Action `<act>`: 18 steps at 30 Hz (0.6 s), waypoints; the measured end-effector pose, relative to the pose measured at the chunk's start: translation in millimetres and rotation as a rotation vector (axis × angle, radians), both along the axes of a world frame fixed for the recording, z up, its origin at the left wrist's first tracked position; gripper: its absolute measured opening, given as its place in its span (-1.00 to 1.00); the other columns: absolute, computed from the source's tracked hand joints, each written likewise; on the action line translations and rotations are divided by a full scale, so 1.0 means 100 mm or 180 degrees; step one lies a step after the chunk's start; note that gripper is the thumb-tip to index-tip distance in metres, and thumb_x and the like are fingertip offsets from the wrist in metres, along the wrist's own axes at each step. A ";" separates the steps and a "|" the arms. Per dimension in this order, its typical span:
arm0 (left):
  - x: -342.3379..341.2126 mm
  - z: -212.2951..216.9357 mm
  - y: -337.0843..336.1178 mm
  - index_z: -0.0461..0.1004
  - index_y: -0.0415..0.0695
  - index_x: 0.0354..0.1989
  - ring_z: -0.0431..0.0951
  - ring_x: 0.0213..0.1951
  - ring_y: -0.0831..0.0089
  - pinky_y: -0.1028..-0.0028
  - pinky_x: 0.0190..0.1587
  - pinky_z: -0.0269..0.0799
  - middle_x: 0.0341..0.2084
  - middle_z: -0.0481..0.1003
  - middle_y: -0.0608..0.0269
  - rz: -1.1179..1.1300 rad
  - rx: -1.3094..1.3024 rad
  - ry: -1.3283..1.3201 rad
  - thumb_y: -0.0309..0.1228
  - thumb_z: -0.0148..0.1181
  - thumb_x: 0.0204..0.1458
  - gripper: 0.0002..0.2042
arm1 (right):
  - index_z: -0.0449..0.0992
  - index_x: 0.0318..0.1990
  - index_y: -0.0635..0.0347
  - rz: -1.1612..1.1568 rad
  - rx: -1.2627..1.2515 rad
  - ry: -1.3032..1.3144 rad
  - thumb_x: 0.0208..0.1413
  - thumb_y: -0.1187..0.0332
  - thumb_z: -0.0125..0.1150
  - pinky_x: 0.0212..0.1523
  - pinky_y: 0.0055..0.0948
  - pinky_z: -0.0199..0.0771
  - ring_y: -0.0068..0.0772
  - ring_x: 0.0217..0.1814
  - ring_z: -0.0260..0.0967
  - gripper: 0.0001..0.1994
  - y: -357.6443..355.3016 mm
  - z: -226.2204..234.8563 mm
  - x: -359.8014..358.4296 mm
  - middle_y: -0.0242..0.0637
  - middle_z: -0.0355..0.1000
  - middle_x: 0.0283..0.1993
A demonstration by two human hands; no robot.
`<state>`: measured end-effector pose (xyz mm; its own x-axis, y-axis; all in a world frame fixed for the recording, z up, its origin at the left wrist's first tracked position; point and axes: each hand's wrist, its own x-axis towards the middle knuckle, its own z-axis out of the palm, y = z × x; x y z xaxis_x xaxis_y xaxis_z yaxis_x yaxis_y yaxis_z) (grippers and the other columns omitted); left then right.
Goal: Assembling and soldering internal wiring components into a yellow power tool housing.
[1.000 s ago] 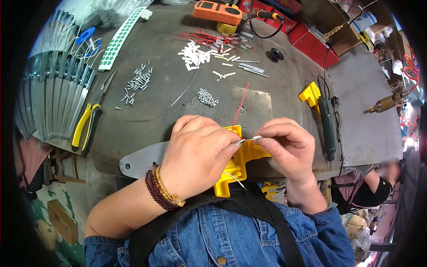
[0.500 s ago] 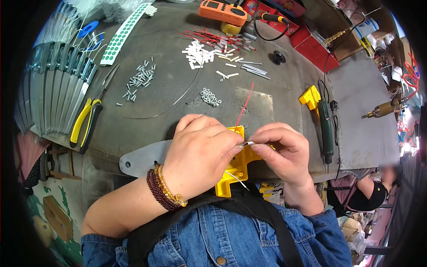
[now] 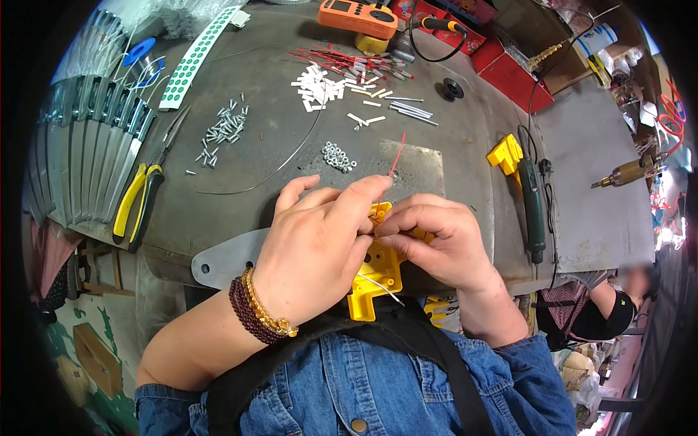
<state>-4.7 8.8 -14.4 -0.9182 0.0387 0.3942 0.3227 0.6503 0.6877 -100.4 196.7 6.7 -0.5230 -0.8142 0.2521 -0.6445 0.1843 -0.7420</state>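
My left hand (image 3: 313,247) leans over a yellow plastic housing (image 3: 382,270), its index finger raised beside a thin red wire (image 3: 399,154). The wire slants up out of the housing's upper end. My right hand (image 3: 443,240) comes in from the other side, thumb and fingers pinched close to the left fingertips. What the two pinches hold is hidden between the fingers. A white wire (image 3: 381,286) lies across the lower part of the housing, its bare end poking out to the right. Under my left hand, a flat grey metal plate (image 3: 222,260) sticks out leftward.
Screws (image 3: 224,127), nuts (image 3: 337,157), white sleeves (image 3: 314,87) and red wires (image 3: 349,61) lie beyond my hands. Pliers (image 3: 138,196) and several blades (image 3: 87,145) are at left. A green electric screwdriver (image 3: 531,211) and yellow parts (image 3: 504,154) lie right; a person (image 3: 611,305) sits farther off.
Both hands have shifted left and inward, toward the housing's upper end. The left index finger has lifted toward the red wire. A small white piece between the fingertips is now out of sight.
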 end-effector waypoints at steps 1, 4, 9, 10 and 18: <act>0.01 0.00 0.00 0.34 -0.06 0.20 0.54 -0.11 0.32 0.13 0.21 0.19 -0.36 0.57 0.41 -0.0016 0.0000 -0.0048 -0.58 0.26 -0.07 -0.43 | 0.61 -0.30 0.22 -0.0031 -0.0055 0.0080 -0.06 0.58 0.37 -0.31 -0.41 0.53 -0.30 -0.32 0.53 -0.86 -0.01 0.00 0.02 -0.25 0.54 -0.32; 0.01 -0.02 0.00 0.37 -0.05 0.17 0.53 -0.11 0.30 0.13 0.21 0.18 -0.35 0.54 0.40 0.0045 0.0037 0.0163 -0.55 0.26 -0.05 -0.48 | 0.61 -0.31 0.22 -0.0254 -0.0084 0.0537 -0.08 0.56 0.40 -0.31 -0.41 0.53 -0.28 -0.33 0.53 -0.85 0.05 0.01 0.04 -0.24 0.53 -0.34; -0.01 0.06 0.09 0.48 -0.03 0.00 0.49 -0.14 0.28 0.11 0.21 0.16 -0.35 0.49 0.35 -0.0064 -0.0454 0.0246 -0.47 0.29 -0.04 -0.64 | 0.58 -0.32 0.23 -0.0626 0.0067 0.0674 -0.07 0.54 0.40 -0.34 -0.39 0.50 -0.24 -0.33 0.51 -0.86 0.11 0.06 0.14 -0.22 0.51 -0.34; -0.02 0.04 0.11 0.52 -0.03 -0.09 0.48 -0.14 0.27 0.09 0.21 0.15 -0.35 0.47 0.33 0.0002 -0.0594 0.0383 -0.44 0.31 -0.04 -0.71 | 0.56 -0.33 0.23 -0.0715 0.0098 0.0732 -0.05 0.54 0.39 -0.36 -0.37 0.48 -0.22 -0.34 0.49 -0.87 0.10 0.06 0.15 -0.21 0.50 -0.35; -0.08 -0.01 0.11 0.50 -0.10 -0.42 0.50 -0.26 0.20 0.23 -0.12 0.35 -0.41 0.47 0.27 0.0117 -0.0369 0.0525 -0.48 0.32 -0.14 -0.88 | 0.45 -0.34 0.27 -0.0854 0.0178 0.0563 0.09 0.52 0.28 -0.40 -0.31 0.40 -0.15 -0.42 0.40 -0.91 0.06 0.05 0.22 -0.19 0.40 -0.43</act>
<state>-13.0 19.3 -15.7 -0.8432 0.0601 0.5342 0.3992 0.7355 0.5475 -78.5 202.8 11.8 -0.6729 -0.6684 0.3170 -0.6855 0.4024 -0.6067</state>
